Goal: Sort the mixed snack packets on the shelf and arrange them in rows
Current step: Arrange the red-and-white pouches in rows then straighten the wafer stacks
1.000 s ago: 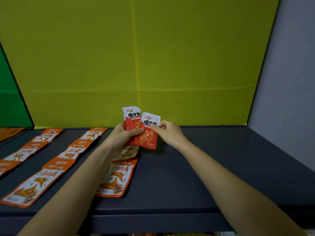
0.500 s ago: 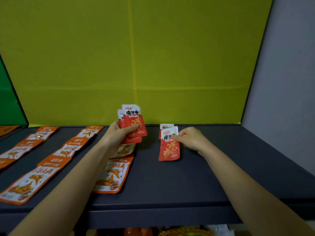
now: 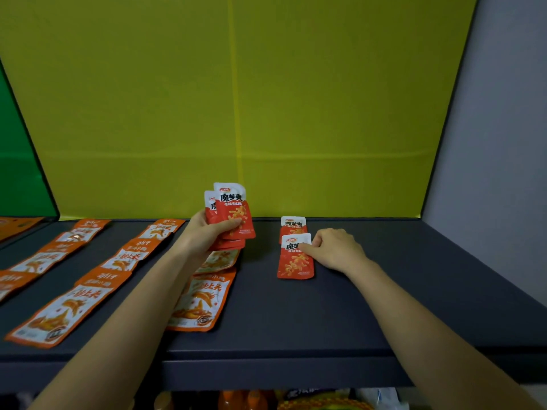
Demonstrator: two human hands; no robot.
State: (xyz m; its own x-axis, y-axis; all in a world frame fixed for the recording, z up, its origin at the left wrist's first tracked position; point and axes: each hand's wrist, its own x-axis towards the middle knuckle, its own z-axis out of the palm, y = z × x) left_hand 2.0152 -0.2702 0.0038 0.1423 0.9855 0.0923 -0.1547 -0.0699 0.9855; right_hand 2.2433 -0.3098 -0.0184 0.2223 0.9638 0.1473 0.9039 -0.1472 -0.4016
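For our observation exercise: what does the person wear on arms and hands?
Nothing visible. The left hand and right hand are ungloved, with no ring showing; both forearms are bare to the picture's edge, with no sleeve, watch or bracelet.

A dark grey shelf (image 3: 384, 291) spans the lower half of the frame. At lower left, orange packets (image 3: 59, 315) lie flat on it in three rows running toward the back, overlapping end to end. Right of centre lie two red packets (image 3: 296, 261), the nearer overlapping the farther one's lower end.
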